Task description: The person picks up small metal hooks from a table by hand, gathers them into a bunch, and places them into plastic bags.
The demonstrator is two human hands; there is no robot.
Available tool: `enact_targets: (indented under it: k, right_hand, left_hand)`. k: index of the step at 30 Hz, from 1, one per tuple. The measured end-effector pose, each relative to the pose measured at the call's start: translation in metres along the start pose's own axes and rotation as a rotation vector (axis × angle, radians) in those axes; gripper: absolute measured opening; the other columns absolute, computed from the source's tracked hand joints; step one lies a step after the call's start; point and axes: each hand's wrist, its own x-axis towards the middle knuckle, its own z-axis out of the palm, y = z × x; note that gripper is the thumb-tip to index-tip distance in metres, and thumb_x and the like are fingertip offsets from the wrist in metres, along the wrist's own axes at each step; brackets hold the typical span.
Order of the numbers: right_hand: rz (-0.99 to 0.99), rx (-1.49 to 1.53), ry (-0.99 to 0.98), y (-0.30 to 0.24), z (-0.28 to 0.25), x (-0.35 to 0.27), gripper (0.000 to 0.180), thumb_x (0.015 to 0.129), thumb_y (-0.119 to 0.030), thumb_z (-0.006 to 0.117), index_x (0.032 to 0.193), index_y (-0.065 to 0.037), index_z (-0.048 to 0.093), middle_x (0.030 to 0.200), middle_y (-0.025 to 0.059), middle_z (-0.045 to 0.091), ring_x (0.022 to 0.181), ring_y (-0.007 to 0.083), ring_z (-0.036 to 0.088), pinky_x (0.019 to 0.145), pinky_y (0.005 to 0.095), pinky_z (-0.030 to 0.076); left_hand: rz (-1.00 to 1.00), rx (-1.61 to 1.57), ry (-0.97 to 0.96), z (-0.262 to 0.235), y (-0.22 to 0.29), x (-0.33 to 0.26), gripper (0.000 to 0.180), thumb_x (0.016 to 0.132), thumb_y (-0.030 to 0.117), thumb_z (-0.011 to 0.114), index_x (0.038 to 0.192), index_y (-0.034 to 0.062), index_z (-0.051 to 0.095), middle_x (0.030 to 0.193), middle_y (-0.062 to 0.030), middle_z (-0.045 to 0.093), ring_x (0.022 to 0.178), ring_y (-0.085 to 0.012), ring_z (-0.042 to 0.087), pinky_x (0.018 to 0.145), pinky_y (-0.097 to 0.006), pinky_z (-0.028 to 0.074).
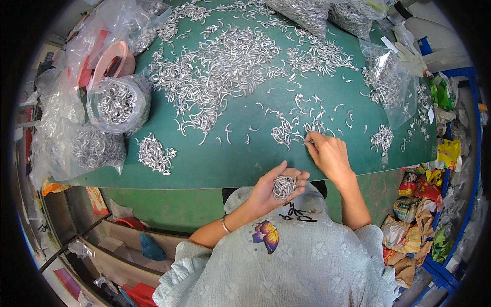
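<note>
My left hand (273, 190) is cupped, palm up, just off the table's near edge. In its palm rests a heap of small curved silvery metal pieces (284, 188). On the green table my right hand (330, 156) reaches down with thumb and forefinger pinched together at a loose group of the same curved pieces (314, 126). A silvery piece shows at those fingertips, though its outline is partly covered. Another small group of curved pieces (284, 132) lies just left of the right hand.
A wide spread of curved pieces (225, 61) covers the table's far middle. Small piles sit at left (155, 154) and right (381, 139). Filled plastic bags (97, 148) and a pink container (123, 56) stand at left. Another clear bag (391, 82) lies right, near blue shelving (473, 102).
</note>
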Motion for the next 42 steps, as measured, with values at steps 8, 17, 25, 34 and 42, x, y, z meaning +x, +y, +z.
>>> enact_targets:
  k: [8,17,25,34,42]
  right_hand:
    - [0.176,0.37,0.0,0.019,-0.019,0.0,0.008,0.082,-0.011,0.053,0.081,-0.003,0.055,0.049,0.0033,0.046,0.041,0.0143,0.044,0.04,0.0296,0.035]
    - [0.231,2.152,-0.354,0.029,-0.015,-0.001,0.008,0.085,-0.006,0.047,0.083,0.002,0.047,0.062,-0.0012,0.033,0.049,0.005,0.032,0.039,0.017,0.025]
    - [0.106,2.246,-0.373,0.007,-0.021,-0.008,0.011,0.083,-0.008,0.049,0.08,0.002,0.046,0.078,0.0056,0.038,0.055,0.0066,0.035,0.04,0.0167,0.026]
    - [0.031,2.33,-0.431,0.004,-0.013,-0.013,0.015,0.083,-0.013,0.049,0.086,0.0,0.044,0.078,0.008,0.037,0.054,0.0113,0.04,0.037,0.0189,0.03]
    - [0.352,1.746,-0.167,0.007,-0.009,-0.019,0.033,0.093,-0.025,0.042,0.064,-0.009,0.038,0.055,-0.0031,0.032,0.041,0.0055,0.031,0.035,0.0192,0.021]
  left_hand:
    - [-0.03,-0.309,-0.44,-0.032,0.004,0.022,0.034,0.092,0.027,0.04,0.098,-0.0016,0.056,0.118,-0.0179,0.049,0.099,-0.0244,0.053,0.082,-0.035,0.046]
    - [0.013,-0.28,-0.569,-0.029,0.001,0.026,0.039,0.093,0.025,0.034,0.114,-0.0055,0.045,0.13,-0.0194,0.037,0.121,-0.0288,0.037,0.101,-0.04,0.031]
    - [0.115,-0.28,-0.505,-0.015,0.004,0.023,0.042,0.093,0.023,0.032,0.123,-0.006,0.035,0.135,-0.0211,0.03,0.127,-0.0315,0.027,0.106,-0.041,0.022]
    - [0.101,-0.327,-0.475,-0.014,0.002,0.024,0.04,0.093,0.023,0.033,0.116,-0.0087,0.039,0.13,-0.0241,0.034,0.124,-0.0311,0.032,0.104,-0.044,0.026]
    - [-0.023,-0.428,-0.483,-0.022,0.011,0.02,0.025,0.09,0.025,0.043,0.081,0.0063,0.057,0.097,-0.0095,0.057,0.074,-0.0157,0.052,0.064,-0.029,0.043]
